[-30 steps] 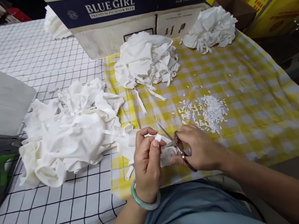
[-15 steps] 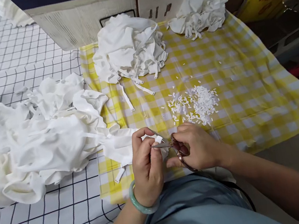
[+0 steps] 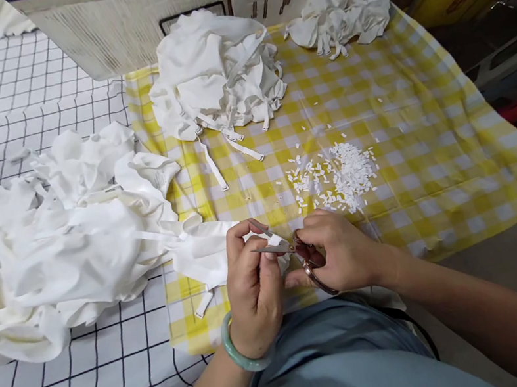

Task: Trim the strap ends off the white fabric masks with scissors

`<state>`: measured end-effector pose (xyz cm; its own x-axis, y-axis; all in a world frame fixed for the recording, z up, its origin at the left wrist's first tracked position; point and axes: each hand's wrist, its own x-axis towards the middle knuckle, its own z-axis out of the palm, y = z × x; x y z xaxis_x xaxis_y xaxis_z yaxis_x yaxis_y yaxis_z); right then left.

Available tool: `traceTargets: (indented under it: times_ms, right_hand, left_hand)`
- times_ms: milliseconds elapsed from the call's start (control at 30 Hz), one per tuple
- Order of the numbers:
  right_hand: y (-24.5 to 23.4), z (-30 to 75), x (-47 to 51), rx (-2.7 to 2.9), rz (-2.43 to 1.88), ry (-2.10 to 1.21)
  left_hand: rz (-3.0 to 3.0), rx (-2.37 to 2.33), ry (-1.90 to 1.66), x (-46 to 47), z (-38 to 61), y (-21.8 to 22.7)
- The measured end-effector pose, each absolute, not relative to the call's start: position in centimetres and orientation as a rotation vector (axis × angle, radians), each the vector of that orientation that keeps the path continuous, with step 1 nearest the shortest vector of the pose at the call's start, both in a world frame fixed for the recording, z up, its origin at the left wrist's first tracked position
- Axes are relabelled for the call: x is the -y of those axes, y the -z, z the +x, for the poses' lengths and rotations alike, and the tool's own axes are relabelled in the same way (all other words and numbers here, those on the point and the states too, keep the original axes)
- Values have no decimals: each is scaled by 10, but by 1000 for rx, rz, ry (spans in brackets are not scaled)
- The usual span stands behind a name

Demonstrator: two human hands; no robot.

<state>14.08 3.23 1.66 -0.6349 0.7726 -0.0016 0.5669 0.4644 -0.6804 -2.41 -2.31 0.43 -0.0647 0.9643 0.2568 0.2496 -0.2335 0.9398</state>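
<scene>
My right hand (image 3: 336,250) is closed round the handles of a pair of scissors (image 3: 317,276), whose blades are spread and point left. Between the blades lies the end of a white strap, pinched by the fingers of my left hand (image 3: 254,281). That strap seems to belong to the white fabric piece (image 3: 199,254) behind my left hand, though the join is hidden. A second strap end with a small clip (image 3: 204,304) hangs from this piece onto the yellow checked cloth. Beyond my right hand is a heap of small white snippets (image 3: 352,173).
A large pile of white fabric pieces (image 3: 73,253) lies on the left. Two more heaps, one in the middle (image 3: 214,71) and one at back right (image 3: 345,1), rest on the yellow checked cloth (image 3: 430,143). A cardboard box (image 3: 124,30) stands behind.
The scissor blades have moved slightly left, further across the strap end. The whole view has shifted a little, and both hands keep nearly the same pose.
</scene>
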Motion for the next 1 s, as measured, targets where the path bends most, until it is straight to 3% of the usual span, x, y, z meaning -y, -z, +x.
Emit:
traceTargets:
  times_ms: [600,800,1000]
  right_hand:
    - [-8,170,-20,2267,-1407,-1050]
    - [2,194,-7,1827,-1709,-1408]
    - [1,179,-6,1461,-1305,-1591]
  left_hand:
    - [1749,-1275,-1198,7,-5,-6]
    - [1599,-1157,-1113,-3,10,4]
    - [1579,-1079,-1061,10,7,-17]
